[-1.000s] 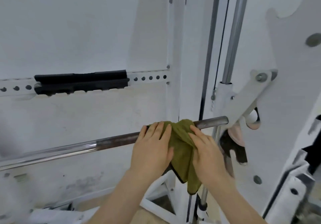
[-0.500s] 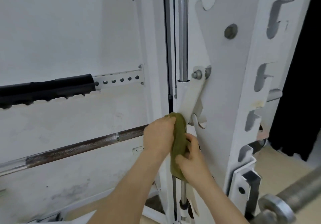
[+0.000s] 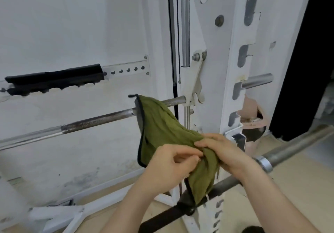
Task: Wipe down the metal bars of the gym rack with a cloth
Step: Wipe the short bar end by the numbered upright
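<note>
An olive green cloth (image 3: 159, 129) with a dark hem hangs spread in front of the rusty horizontal bar (image 3: 95, 121) of the white gym rack (image 3: 233, 73). My left hand (image 3: 173, 165) pinches the cloth's lower edge. My right hand (image 3: 226, 151) grips the bunched part just to the right. Both hands hold the cloth away from the bar, closer to me. The bar's right end meets a white bracket (image 3: 194, 82) on a vertical chrome guide rod (image 3: 185, 22).
A second barbell (image 3: 289, 153) with a chrome collar runs diagonally under my right forearm. A black padded rail (image 3: 54, 80) is fixed on the white wall at left. White frame feet (image 3: 59, 213) lie on the floor. A dark curtain hangs at far right.
Both hands have pulled the cloth off the bar's right end and down toward me; the cloth has opened out from a bunched wad. The view shifted slightly left and down.
</note>
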### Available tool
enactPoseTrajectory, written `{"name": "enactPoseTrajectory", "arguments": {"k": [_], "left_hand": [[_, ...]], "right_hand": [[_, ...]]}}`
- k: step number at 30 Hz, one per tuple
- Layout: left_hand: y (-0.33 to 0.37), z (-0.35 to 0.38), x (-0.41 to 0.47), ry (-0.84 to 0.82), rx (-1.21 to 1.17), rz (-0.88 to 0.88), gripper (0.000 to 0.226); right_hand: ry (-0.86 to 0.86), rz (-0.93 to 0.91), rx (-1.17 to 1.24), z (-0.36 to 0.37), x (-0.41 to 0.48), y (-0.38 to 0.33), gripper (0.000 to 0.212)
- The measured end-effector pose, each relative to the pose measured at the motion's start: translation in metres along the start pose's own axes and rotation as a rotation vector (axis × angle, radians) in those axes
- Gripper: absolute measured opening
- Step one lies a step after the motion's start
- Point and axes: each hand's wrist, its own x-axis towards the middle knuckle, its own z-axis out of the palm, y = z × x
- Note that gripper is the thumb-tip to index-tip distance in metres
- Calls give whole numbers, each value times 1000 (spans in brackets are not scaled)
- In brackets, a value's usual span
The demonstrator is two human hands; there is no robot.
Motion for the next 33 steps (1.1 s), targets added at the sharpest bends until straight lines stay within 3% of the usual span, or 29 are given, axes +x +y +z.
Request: {"name": "enactPoseTrajectory", "arguments": {"k": [3,7,11,13,15,17,20,22,25,27,30,33], "left_hand": [[-2,8,-5,207,189,110,18],[-4,44,-5,-22,331,-41,47],[-1,79,-1,-241,333,-80,13],[1,86,4,-274,442,-77,17],[3,90,14,-265,445,-93,19],[13,91,26,-259,183,-161,21],[34,97,48,-253,-274,-216,32],[53,109,66,-224,-378,-169,27],[76,139,99,-116,-360,-116,22],[88,162,123,-31,-281,-41,37],[103,191,160,81,-180,51,64],[117,211,200,213,-129,124,63]], "right_hand": [[45,-60,64,-20,-42,-15,31],[-39,-131,161,-45,-85,-35,26],[-24,-151,248,-80,-105,-44,58],[53,-148,238,-100,-110,-50,61],[153,-164,122,-118,-114,-60,45],[293,-193,-56,-136,-116,-71,24],[536,-196,-359,-170,-103,-80,18],[630,-209,-583,-196,-87,-87,14],[725,-273,-922,-240,-57,-105,18],[829,-342,-1085,-271,-32,-121,14],[1054,-380,-1323,-307,12,-161,26],[1131,-502,-1396,-319,65,-212,37]]}}
